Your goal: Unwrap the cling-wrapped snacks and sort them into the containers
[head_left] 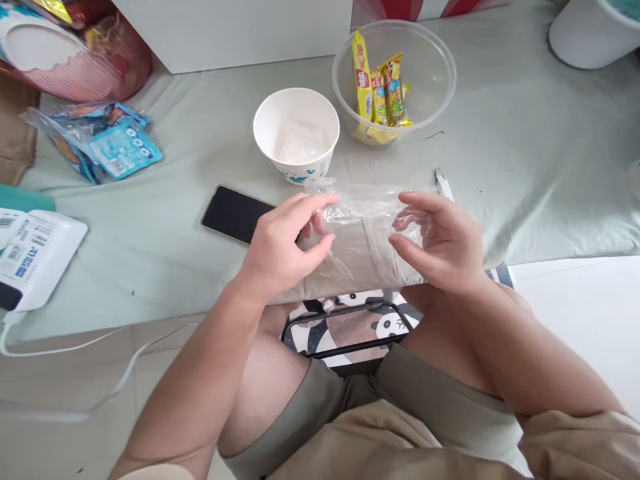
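A clear plastic bag (367, 207) stretches between my two hands above the pale green cloth. My left hand (287, 243) holds its left side, with bunched film by the fingers and the thumb apart from the index finger. On the other side, my right hand (443, 240) has curled fingers with shiny film against them, its thumb also spread. Just beyond the bag stands a white paper bowl (295, 133) with crumpled clear film inside. A black phone (237, 215) lies flat beside my left hand, partly hidden by it.
A clear plastic tub (435, 93) holds several yellow snack packets (380, 93). Blue packets (125, 147) lie at left, near a white device (50, 260) with a cable. A small white stick with a metal tip (443, 185) is by my right hand. A white bin (595, 33) stands far right.
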`<state>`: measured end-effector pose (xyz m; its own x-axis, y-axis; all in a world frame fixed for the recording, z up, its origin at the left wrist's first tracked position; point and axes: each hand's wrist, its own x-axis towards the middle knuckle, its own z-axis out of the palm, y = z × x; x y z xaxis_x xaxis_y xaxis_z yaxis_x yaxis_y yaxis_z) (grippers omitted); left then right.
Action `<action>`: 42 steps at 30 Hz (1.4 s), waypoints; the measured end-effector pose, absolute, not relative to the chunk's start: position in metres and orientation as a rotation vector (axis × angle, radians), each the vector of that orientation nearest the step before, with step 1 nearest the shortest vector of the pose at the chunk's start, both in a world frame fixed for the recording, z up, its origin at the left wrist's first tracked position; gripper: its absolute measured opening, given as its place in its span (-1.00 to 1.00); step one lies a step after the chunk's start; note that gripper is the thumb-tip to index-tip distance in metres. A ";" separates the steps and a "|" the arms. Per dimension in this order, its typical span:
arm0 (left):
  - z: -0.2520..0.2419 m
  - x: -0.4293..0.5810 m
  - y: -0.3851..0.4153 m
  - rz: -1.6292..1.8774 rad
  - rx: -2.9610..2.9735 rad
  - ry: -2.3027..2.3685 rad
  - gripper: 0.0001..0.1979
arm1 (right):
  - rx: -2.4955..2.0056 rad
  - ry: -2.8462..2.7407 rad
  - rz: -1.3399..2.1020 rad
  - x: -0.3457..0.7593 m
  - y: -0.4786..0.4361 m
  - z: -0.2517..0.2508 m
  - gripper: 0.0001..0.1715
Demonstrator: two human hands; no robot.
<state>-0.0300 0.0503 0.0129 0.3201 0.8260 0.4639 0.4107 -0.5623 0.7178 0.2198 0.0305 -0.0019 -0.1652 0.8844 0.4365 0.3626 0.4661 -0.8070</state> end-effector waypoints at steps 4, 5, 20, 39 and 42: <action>0.008 -0.029 0.054 1.261 2.260 1.258 -0.81 | -1.283 -1.806 0.279 0.217 0.037 -0.006 -0.91; 0.009 -0.028 0.054 1.304 2.243 1.274 -0.85 | -1.280 -1.804 0.216 0.217 0.037 -0.005 -0.97; 0.003 -0.015 0.059 0.954 1.006 0.906 -0.35 | -1.205 -1.062 1.317 0.205 0.035 -0.007 -0.31; 0.025 -0.030 0.066 0.732 0.993 0.880 -0.74 | -1.103 -1.083 1.451 0.203 0.040 0.000 -0.79; 0.021 -0.032 0.071 0.772 1.062 0.818 -0.60 | -1.012 -1.205 1.413 0.206 0.041 0.001 -0.59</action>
<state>-0.0317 0.0711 0.0214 0.4840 0.8532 -0.1942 -0.1449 0.2970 0.9438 0.2060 0.0408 0.0012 -0.1702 0.9854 0.0021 -0.1576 -0.0252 -0.9872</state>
